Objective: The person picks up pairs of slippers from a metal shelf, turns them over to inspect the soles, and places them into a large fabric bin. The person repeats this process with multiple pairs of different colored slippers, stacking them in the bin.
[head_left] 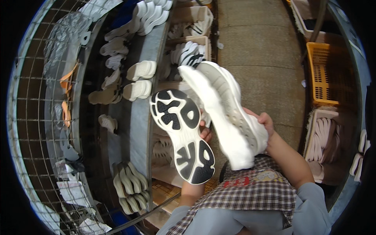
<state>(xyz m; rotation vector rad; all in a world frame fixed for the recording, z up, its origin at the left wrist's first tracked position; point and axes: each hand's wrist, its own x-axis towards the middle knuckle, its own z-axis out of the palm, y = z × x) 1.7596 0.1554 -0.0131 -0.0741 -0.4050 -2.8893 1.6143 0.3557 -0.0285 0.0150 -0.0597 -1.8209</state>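
Note:
In my left hand point(205, 132) is a white shoe sole point(183, 135) with black tread pads, its underside turned up. The fingers curl round its right edge, and most of that hand is hidden behind it. My right hand point(263, 120) grips white shoe soles point(231, 113) by their right side, just right of the black-padded one. They appear to be two lying together, slightly blurred; one shows its pale inner face with small holes near the heel. The thumb and fingertips of the right hand show at the outer edge.
Left of me, a metal shelf point(141, 117) holds cream soles point(138, 90) and grey-green soles point(129, 184) behind wire mesh point(35, 117). Bins of soles point(192, 53) stand beside it. Across the walkway point(258, 51) are a yellow crate point(322, 74) and a bin of pinkish soles point(323, 137).

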